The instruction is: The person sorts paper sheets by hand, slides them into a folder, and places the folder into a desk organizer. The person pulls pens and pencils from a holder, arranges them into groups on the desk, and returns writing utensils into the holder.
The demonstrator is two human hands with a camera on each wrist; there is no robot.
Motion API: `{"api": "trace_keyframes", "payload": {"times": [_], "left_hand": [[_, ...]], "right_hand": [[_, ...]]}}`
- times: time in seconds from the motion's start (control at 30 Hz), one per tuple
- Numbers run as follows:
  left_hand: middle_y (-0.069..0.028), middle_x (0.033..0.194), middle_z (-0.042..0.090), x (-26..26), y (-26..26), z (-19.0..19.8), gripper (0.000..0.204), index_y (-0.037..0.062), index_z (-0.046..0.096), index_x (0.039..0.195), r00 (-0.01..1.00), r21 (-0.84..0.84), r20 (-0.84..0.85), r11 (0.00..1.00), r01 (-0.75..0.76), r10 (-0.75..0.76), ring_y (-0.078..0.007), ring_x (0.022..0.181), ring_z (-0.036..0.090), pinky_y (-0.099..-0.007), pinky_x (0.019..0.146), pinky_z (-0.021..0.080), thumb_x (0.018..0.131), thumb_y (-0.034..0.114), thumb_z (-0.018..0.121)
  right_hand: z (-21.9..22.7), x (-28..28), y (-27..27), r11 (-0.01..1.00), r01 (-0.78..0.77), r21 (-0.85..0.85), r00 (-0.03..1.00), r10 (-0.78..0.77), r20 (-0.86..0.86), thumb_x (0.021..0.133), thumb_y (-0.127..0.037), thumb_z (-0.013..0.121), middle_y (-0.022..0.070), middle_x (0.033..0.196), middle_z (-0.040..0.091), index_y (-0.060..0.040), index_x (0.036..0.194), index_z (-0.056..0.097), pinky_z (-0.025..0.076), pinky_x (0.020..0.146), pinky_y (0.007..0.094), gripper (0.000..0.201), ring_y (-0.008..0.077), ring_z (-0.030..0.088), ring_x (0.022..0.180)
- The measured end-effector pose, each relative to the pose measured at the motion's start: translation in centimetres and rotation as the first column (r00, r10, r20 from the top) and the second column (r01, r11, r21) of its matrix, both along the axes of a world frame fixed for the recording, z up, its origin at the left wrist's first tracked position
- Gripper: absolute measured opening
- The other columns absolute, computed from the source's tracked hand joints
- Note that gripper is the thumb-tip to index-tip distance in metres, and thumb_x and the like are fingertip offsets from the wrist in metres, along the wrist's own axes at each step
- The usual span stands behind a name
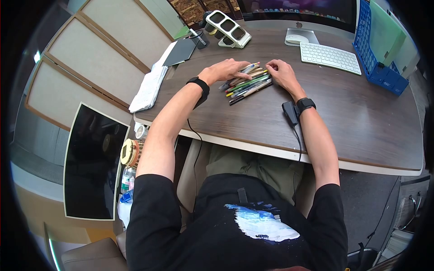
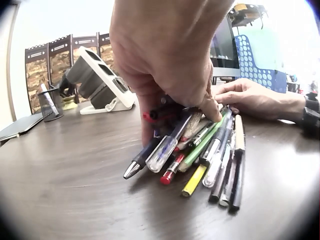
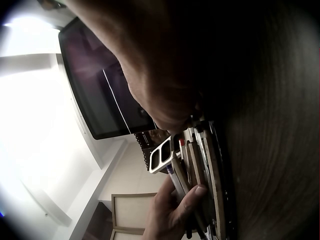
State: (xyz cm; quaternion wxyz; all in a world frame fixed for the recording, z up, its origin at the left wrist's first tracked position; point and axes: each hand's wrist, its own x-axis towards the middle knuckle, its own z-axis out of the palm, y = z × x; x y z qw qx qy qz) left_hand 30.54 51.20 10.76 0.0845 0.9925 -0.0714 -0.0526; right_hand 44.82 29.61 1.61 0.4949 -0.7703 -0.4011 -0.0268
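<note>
A loose bundle of pens and pencils lies on the dark wooden desk, roughly side by side. My left hand reaches over its left end, fingers and thumb around several of the pens, as the left wrist view also shows. A black pen and a clear one stick out below the palm. At the far right end, my right hand touches the pen ends with bent fingers; what its fingertips hold is hidden. In the right wrist view the left thumb presses on the pens.
Behind the pens stand a white-framed organizer and a mesh pen cup. A keyboard, a mouse and a blue basket are at the right. Papers lie at the left edge; cables hang from both wrists.
</note>
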Motion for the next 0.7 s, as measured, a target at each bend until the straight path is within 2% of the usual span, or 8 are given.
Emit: {"api": "trace_keyframes", "payload": {"times": [0.2,0.37,0.5,0.57,0.6,0.67,0.7], "left_hand": [[-0.0242,0.107,0.076,0.5,1.0,-0.6,0.076,0.0097,0.063,0.142,0.998,0.041,0.043,0.998,-0.056,0.054,-0.0421,0.103,0.072,-0.0503,0.088,0.056,0.096,0.070,0.063],[-0.0238,0.119,0.071,0.4,2.2,-1.6,0.080,0.0127,0.060,0.150,0.997,0.006,0.069,1.000,-0.029,0.028,-0.0386,0.115,0.068,-0.0472,0.096,0.054,0.096,0.072,0.062],[-0.0224,0.122,0.068,0.2,2.3,-1.9,0.081,0.0124,0.058,0.153,0.997,0.008,0.043,0.998,-0.063,0.063,-0.0386,0.117,0.066,-0.0467,0.099,0.053,0.098,0.071,0.061],[-0.0266,0.139,0.061,-0.2,2.1,-2.0,0.089,0.0124,0.047,0.161,0.994,-0.053,0.023,0.993,-0.107,0.109,-0.0414,0.131,0.060,-0.0470,0.109,0.050,0.098,0.074,0.058],[-0.0266,0.139,0.061,-0.3,1.7,-2.3,0.089,0.0124,0.047,0.161,0.994,-0.053,0.024,0.993,-0.107,0.109,-0.0414,0.131,0.060,-0.0470,0.109,0.050,0.098,0.074,0.058],[-0.0306,0.159,0.044,-0.5,0.5,-3.3,0.100,0.0125,0.032,0.169,0.966,-0.096,0.015,0.962,-0.254,0.257,-0.0457,0.147,0.047,-0.0459,0.120,0.043,0.097,0.079,0.054],[-0.0329,0.168,0.028,-0.7,-0.8,-2.9,0.114,0.0124,0.020,0.172,0.966,-0.126,-0.053,0.958,-0.257,0.252,-0.0482,0.156,0.033,-0.0531,0.126,0.034,0.092,0.086,0.054]], "right_hand": [[-0.1,0.1,0.0,1.000,0.007,-0.022,1.000,-0.007,0.009,0.098,-0.027,0.067,0.0186,0.106,0.076,-0.0035,0.112,0.079,0.056,0.094,0.0446,0.030,0.0341,0.073,0.102],[-0.3,0.1,0.0,1.000,0.011,-0.009,1.000,-0.011,0.030,0.098,-0.028,0.067,0.0177,0.105,0.075,-0.0052,0.112,0.080,0.056,0.093,0.0445,0.029,0.0341,0.072,0.100],[-0.2,0.2,0.0,1.000,0.008,-0.022,1.000,-0.007,0.026,0.099,-0.028,0.067,0.0178,0.106,0.075,-0.0054,0.112,0.080,0.056,0.093,0.0444,0.029,0.0340,0.072,0.101],[-0.2,0.1,0.0,1.000,-0.001,-0.006,1.000,0.001,0.023,0.098,-0.027,0.067,0.0181,0.106,0.076,-0.0052,0.112,0.080,0.056,0.093,0.0446,0.029,0.0340,0.073,0.101],[-0.2,0.1,0.0,1.000,-0.001,-0.006,1.000,0.001,0.024,0.098,-0.027,0.067,0.0181,0.106,0.076,-0.0052,0.112,0.080,0.056,0.093,0.0446,0.029,0.0340,0.073,0.101],[-0.1,0.1,-0.1,1.000,0.005,-0.019,1.000,-0.004,0.027,0.098,-0.027,0.068,0.0185,0.105,0.076,-0.0046,0.112,0.080,0.056,0.093,0.0447,0.029,0.0339,0.073,0.101],[-0.1,0.1,0.0,1.000,0.005,-0.018,1.000,-0.005,0.026,0.098,-0.027,0.068,0.0185,0.105,0.076,-0.0046,0.112,0.080,0.056,0.093,0.0447,0.029,0.0339,0.073,0.101]]}}
